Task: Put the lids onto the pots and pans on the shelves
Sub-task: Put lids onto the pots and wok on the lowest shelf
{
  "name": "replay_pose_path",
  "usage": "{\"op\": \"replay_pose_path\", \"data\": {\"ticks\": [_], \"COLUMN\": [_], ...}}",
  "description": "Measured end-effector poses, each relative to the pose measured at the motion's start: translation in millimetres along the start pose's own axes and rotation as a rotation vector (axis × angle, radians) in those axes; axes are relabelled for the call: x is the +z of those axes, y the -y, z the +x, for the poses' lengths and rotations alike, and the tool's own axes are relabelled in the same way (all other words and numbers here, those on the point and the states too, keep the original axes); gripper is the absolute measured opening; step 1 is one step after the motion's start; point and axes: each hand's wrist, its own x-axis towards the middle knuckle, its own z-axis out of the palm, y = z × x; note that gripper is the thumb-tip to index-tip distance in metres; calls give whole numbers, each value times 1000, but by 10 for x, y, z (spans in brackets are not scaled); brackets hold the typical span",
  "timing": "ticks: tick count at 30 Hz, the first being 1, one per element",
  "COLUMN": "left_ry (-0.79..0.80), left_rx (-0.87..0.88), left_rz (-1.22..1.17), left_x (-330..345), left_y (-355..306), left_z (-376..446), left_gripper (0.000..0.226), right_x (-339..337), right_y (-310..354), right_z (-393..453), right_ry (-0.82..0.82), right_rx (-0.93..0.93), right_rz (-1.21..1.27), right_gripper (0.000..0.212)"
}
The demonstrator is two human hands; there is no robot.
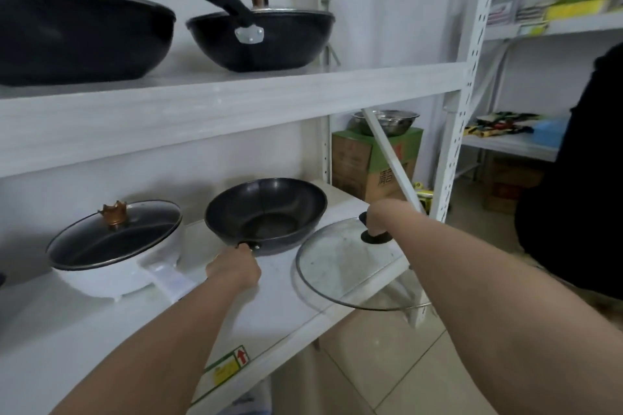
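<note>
On the lower shelf (101,330), toward its left end, a white pot (114,266) sits covered by a glass lid with a crown knob (116,214). Just right of it stands an open black wok (266,212), lidless; the left hand (234,268) is closed around its short handle at the near rim. Farther right, over the shelf's front right corner, the right hand (381,212) grips the black knob of a glass lid (344,266), tilted, beside the wok and not on it.

One head-worn camera looks forward and down, close to the lower shelf (101,330), over both forearms.
</note>
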Motion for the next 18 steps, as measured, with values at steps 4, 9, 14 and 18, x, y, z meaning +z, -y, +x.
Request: {"op": "replay_pose_path", "data": {"ticks": [4,9,14,18], "left_ry": [18,20,26,54], "left_rx": [13,-7,-25,8], "left_rz": [-17,-55,-63,-15], "left_x": [-60,-97,-25,-21], "left_y": [-5,1,71,124], "left_z": [5,18,117,249], "left_gripper": [42,39,39,40], "right_x": [-313,-519,-534,-484], "right_y": [14,258,581,826], "right_z": [-74,18,189,365], "right_ry": [-101,-152,-179,-212], "right_rx": [9,-87,-228,-250], "right_rz": [48,18,71,149], "right_gripper": [23,47,44,40]}}
